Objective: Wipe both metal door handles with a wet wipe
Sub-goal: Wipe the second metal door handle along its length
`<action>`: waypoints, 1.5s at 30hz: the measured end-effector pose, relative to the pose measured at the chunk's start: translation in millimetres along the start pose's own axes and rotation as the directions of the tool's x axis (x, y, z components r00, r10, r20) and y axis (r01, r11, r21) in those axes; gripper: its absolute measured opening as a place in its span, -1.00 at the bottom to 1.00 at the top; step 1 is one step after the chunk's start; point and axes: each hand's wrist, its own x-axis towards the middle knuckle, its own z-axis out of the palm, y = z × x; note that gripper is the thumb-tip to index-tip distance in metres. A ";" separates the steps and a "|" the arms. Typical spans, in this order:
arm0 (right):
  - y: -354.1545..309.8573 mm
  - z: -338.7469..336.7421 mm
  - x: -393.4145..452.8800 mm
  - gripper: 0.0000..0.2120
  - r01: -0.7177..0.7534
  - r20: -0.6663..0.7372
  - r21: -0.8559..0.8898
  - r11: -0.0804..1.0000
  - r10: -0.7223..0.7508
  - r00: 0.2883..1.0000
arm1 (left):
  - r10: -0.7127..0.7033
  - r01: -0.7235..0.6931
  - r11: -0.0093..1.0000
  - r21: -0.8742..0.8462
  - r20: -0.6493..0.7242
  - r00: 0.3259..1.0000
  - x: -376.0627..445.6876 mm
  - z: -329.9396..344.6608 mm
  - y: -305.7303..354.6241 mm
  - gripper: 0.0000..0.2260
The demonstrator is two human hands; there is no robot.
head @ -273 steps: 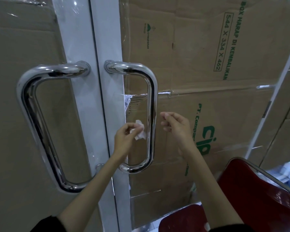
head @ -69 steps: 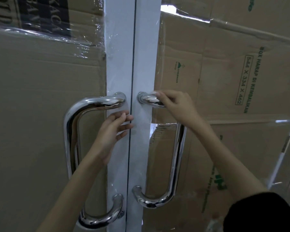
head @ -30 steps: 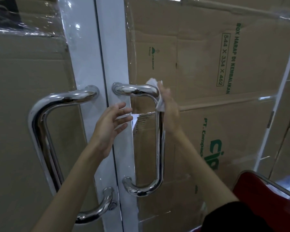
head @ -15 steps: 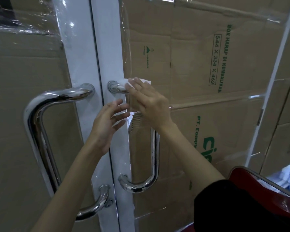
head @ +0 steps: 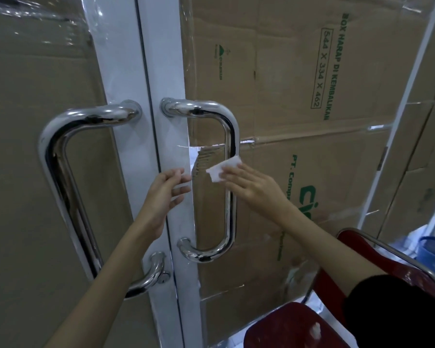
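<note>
The wet wipe (head: 224,169) lies folded against the upright bar of the right door handle (head: 228,182), about halfway down it, pressed there by the right hand (head: 253,187); the fingers reach across the bar with the wipe under their tips, but whether they curl round the metal or only press flat cannot be told from this angle. Holding the wipe on the bar this way likely lets one stroke clean a long run of it. The left hand (head: 166,188) hovers just beside, fingers loose and spread, holding nothing, near the white door frame (head: 161,59) between the handles, probably ready to steady the door. The left door handle (head: 60,177) stands apart near the frame's left edge, with no hand on it. Cardboard (head: 299,71) shows behind the glass, and a red chair (head: 357,249) sits at lower right
</note>
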 end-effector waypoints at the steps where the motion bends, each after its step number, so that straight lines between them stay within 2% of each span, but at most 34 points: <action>1: 2.9 -1.5 0.9 -0.71 -0.069 -0.044 0.024 0.997 0.070 0.997 | -0.015 0.015 1.000 0.001 0.001 1.000 0.0 0.1 -5.1 -0.84; 3: -5.4 0.5 2.0 -0.70 -0.201 -0.091 0.055 0.978 0.205 0.974 | -0.035 0.035 0.999 -0.005 0.010 0.999 -0.1 2.5 -12.3 -0.85; 7: -44.6 17.7 -18.4 -0.67 -0.275 -0.074 0.142 0.951 0.287 0.955 | -0.057 0.058 0.998 -0.008 0.037 0.998 -0.1 17.6 -21.3 -0.84; 8: -52.7 18.7 -23.8 -0.64 -0.359 -0.086 0.208 0.910 0.383 0.920 | -0.058 0.058 0.998 0.004 0.049 0.997 -0.2 21.2 -23.9 -0.83; 9: -60.2 17.8 -25.8 -0.60 -0.499 -0.088 0.322 0.804 0.551 0.830 | -0.057 0.057 0.998 0.016 0.065 0.996 -0.3 24.4 -26.6 -0.81; 10: -65.2 13.4 -21.8 -0.59 -0.645 -0.051 0.479 0.595 0.752 0.657 | -0.060 0.058 0.998 0.027 0.082 0.995 -0.4 26.7 -29.6 -0.80; 11: -66.3 6.6 -11.9 -0.61 -0.704 0.057 0.654 0.278 0.910 0.412 | -0.064 0.061 0.997 0.037 0.095 0.993 -0.4 28.6 -32.6 -0.79; 12: -63.3 -2.3 2.5 -0.66 -0.646 0.236 0.763 -0.031 0.943 0.234 | -0.069 0.065 0.997 0.045 0.103 0.992 -0.1 30.1 -35.4 -0.78; 13: -56.6 -8.9 17.1 -0.71 -0.542 0.391 0.804 -0.247 0.905 0.168 | -0.072 0.068 0.997 0.046 0.106 0.992 0.7 31.4 -37.7 -0.78; 14: -46.3 -11.5 25.8 -0.72 -0.463 0.472 0.813 -0.352 0.864 0.173 | -0.075 0.070 0.997 0.045 0.107 0.992 2.0 32.4 -39.4 -0.78; 17: -21.3 -17.2 33.4 -0.59 -0.339 0.580 0.804 -0.489 0.773 0.259 | -0.083 0.080 0.996 0.030 0.109 0.991 6.3 36.8 -41.5 -0.79; 19: -25.8 -5.0 19.5 -0.58 -0.369 0.699 0.708 -0.602 0.673 0.244 | -0.094 0.094 0.996 0.008 0.115 0.989 8.5 40.0 -42.4 -0.80; 21: -48.1 12.1 1.4 -0.60 -0.451 0.823 0.551 -0.702 0.547 0.155 | -0.106 0.108 0.994 -0.008 0.122 0.987 10.7 42.4 -44.0 -0.81; 23: -65.7 21.0 -7.8 -0.59 -0.485 0.913 0.365 -0.794 0.407 0.020 | -0.124 0.127 0.992 -0.015 0.127 0.984 13.0 43.7 -45.2 -0.81; 24: -67.9 17.7 -6.4 -0.57 -0.484 0.931 0.312 -0.818 0.364 -0.016 | -0.128 0.130 0.992 -0.006 0.133 0.983 14.4 44.2 -44.9 -0.81; 26: -59.8 -1.3 5.2 -0.57 -0.514 0.936 0.303 -0.802 0.353 0.001 | -0.114 0.110 0.993 0.031 0.157 0.981 18.8 45.1 -44.6 -0.82; 27: -52.1 -12.0 14.7 -0.59 -0.551 0.915 0.346 -0.760 0.404 0.018 | -0.100 0.093 0.994 0.049 0.177 0.979 20.8 45.8 -43.8 -0.81; 29: -37.4 -26.9 30.5 -0.70 -0.591 0.811 0.500 -0.634 0.581 0.063 | -0.071 0.057 0.996 0.070 0.207 0.976 23.8 46.3 -42.5 -0.79; 32: -36.5 -41.7 40.8 -0.81 -0.557 0.543 0.714 -0.424 0.838 0.058 | -0.056 0.061 0.998 -0.018 0.213 0.975 24.8 44.2 -46.4 -0.79; 34: -51.6 -46.9 39.4 -0.83 -0.637 0.387 0.731 -0.244 0.917 0.093 | -0.085 0.137 0.977 -0.166 0.286 0.954 19.3 42.7 -51.2 -0.78; 35: -62.6 -45.4 37.2 -0.83 -0.674 0.372 0.713 -0.194 0.919 0.128 | -0.098 0.174 0.962 -0.212 0.325 0.941 16.3 41.5 -54.2 -0.76; 38: -99.7 -34.0 26.6 -0.85 -0.729 0.413 0.666 -0.161 0.893 0.180 | -0.119 0.223 0.943 -0.248 0.376 0.919 7.0 34.7 -67.5 -0.70; 40: -113.8 -28.7 22.2 -0.86 -0.741 0.445 0.646 -0.183 0.879 0.171 | -0.149 0.237 0.944 -0.229 0.344 0.927 4.5 28.9 -78.6 -0.68; 43: -117.3 -25.4 18.8 -0.80 -0.747 0.538 0.617 -0.250 0.826 0.168 | -0.166 0.206 0.950 -0.233 0.180 0.970 5.1 21.2 -94.7 -0.79; 45: -112.2 -24.7 14.3 -0.78 -0.751 0.544 0.602 -0.272 0.828 0.135 | -0.152 0.154 0.967 -0.201 0.024 0.988 11.7 16.8 -104.1 -0.89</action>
